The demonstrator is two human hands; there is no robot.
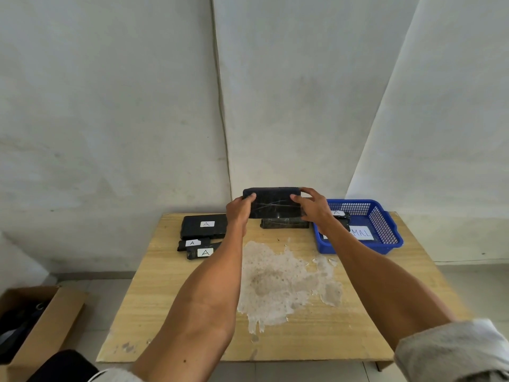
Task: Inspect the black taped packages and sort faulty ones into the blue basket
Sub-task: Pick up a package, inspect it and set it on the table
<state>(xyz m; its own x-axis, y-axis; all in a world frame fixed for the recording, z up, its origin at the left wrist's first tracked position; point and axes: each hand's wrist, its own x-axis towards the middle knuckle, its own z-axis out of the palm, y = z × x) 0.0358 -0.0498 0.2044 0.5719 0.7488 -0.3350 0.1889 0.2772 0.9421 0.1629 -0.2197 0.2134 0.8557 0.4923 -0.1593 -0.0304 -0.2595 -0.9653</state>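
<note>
I hold one black taped package point(275, 202) up off the worktop point(170, 299) with both hands, its broad face tilted toward me so I can read the wrapping; my left hand point(239, 213) pinches its left end, thumb on the front, and my right hand point(311, 208) grips the right end the same way. That leaves the middle bare for looking. It is a flat, oblong slab with rounded corners, its tape glossy and crossed by pale creases or scuffs; whether those count as a fault I cannot say from here.

Just below it another dark package point(283, 223) lies on the worktop, duller and more crumpled. To my left sit three labelled packages point(203, 226), one large and two small, each with a white tag marked A. I take these to be the set-aside pile. To my right the blue basket point(382, 224), hard plastic with mesh walls, already holds a tagged package point(341, 215) and a paper sign point(360, 233) partly hidden by my arm. The worktop is pale wood-grain with a worn, flaking patch point(275, 279) at its centre.
</note>
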